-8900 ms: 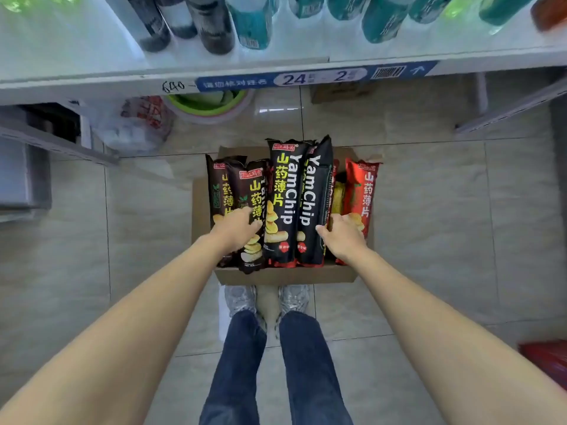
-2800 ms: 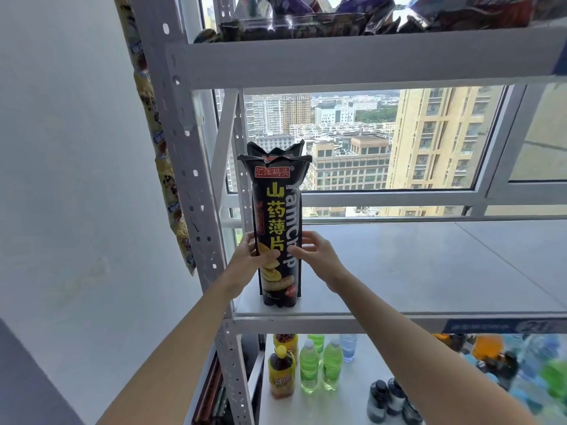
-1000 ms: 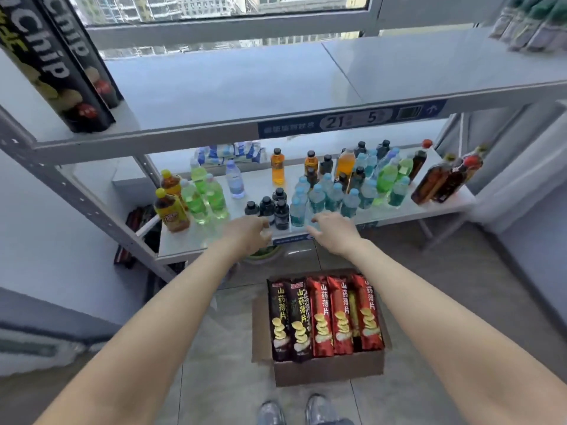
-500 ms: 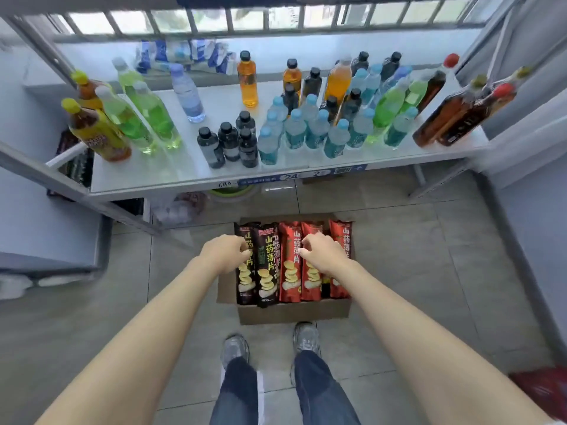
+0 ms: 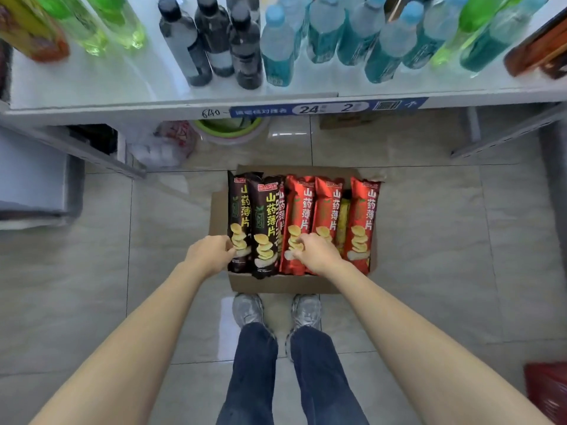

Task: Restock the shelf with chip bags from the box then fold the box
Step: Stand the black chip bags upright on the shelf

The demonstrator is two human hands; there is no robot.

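Head view looks straight down on the cardboard box (image 5: 277,283), which sits on the tiled floor at centre frame just ahead of the person's shoes. A few seconds ago both hands were standing a dark chip bag upright on the upper shelf; half a second ago they were already down at the box, and now they are lower among the bags, so one round of stocking is done and the next pick is starting. The box holds fewer bags than it did about nine seconds ago, yet it is far from empty, so folding it is, by my judgement, a long way off. The left hand (image 5: 211,254) rests at the left edge of the row, its fingers curled against the outer dark chip bag (image 5: 237,210); whether they have closed round it I cannot tell. The right hand (image 5: 316,253) lies on a red chip bag (image 5: 299,210) in the middle of the row, fingers bent onto its front, apparently beginning a grip. Above, the bottle shelf (image 5: 92,87) fills the top of the frame.
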